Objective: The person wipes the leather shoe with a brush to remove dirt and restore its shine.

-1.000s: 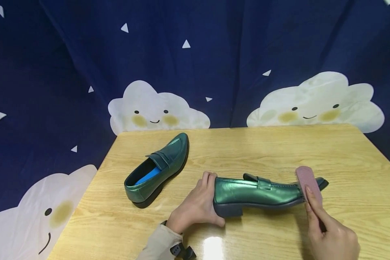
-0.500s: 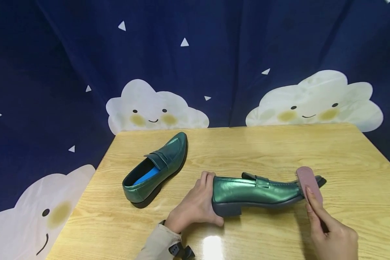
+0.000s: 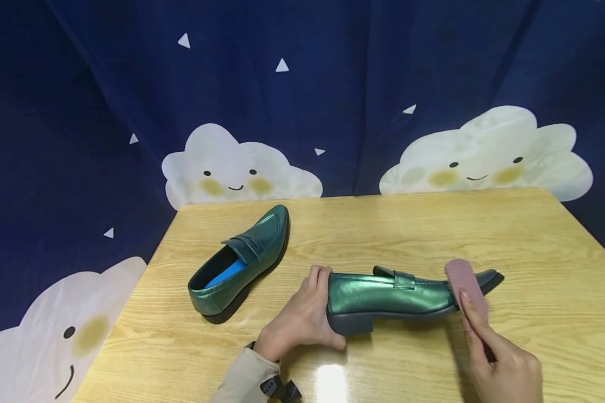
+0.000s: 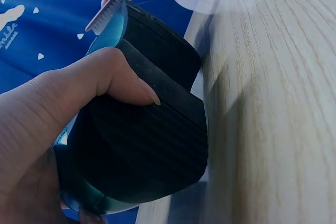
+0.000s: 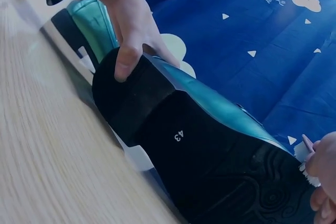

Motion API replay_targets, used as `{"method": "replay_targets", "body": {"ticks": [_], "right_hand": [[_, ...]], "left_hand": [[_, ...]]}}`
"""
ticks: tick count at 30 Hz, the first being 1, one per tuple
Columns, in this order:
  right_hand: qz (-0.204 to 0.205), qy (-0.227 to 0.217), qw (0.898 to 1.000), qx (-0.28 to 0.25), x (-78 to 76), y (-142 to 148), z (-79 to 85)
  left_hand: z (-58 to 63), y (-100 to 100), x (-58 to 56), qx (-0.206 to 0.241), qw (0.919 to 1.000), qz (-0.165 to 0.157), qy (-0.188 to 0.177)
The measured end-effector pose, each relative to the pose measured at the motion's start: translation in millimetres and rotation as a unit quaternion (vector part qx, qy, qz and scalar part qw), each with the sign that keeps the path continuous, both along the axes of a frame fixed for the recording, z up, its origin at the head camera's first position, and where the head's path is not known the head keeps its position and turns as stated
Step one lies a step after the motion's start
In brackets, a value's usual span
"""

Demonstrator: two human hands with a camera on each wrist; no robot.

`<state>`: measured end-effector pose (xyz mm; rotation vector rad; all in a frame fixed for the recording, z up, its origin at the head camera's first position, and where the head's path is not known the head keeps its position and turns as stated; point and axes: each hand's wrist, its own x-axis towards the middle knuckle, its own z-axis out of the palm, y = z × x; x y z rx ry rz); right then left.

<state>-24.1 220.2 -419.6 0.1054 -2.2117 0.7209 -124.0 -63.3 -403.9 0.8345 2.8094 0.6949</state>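
Note:
A shiny green loafer (image 3: 390, 296) lies on its side, toe to the right, in the head view. My left hand (image 3: 305, 313) grips it round the heel; in the left wrist view the thumb presses on the black heel block (image 4: 152, 140). My right hand (image 3: 504, 358) holds a pink-backed brush (image 3: 466, 285) against the upper near the toe, index finger along its back. White bristles of the brush (image 4: 107, 14) touch the upper in the left wrist view. The black sole (image 5: 210, 150), marked 43, faces the right wrist camera.
The matching green loafer (image 3: 242, 263) with a blue insole stands upright at the left of the wooden table (image 3: 383, 229). Behind the table hangs a dark blue curtain (image 3: 333, 101) printed with clouds and triangles.
My right hand and the brush have slid left along the loafer, away from the toe tip. The left hand keeps its grip; the head view has shifted slightly.

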Motion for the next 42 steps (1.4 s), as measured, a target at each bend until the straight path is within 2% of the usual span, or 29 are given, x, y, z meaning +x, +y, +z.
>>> {"method": "replay_targets", "body": {"ticks": [8, 12, 32, 42], "right_hand": [[0.016, -0.013, 1.0, 0.017, 1.3, -7, 1.8], [0.026, -0.002, 0.999, 0.025, 0.6, -9, -1.0], [0.027, -0.012, 0.999, 0.034, 3.8, -19, -1.9], [0.044, 0.006, 0.998, 0.039, 2.3, -24, -6.3]], "left_hand": [[0.6, 0, 0.0, 0.003, 1.0, 0.003, 0.001], [0.5, 0, 0.7, 0.005, 1.0, 0.004, 0.0], [0.8, 0, 0.1, 0.008, 0.9999, 0.005, -0.005], [0.5, 0, 1.5, 0.012, 0.9998, 0.011, -0.008]]}}
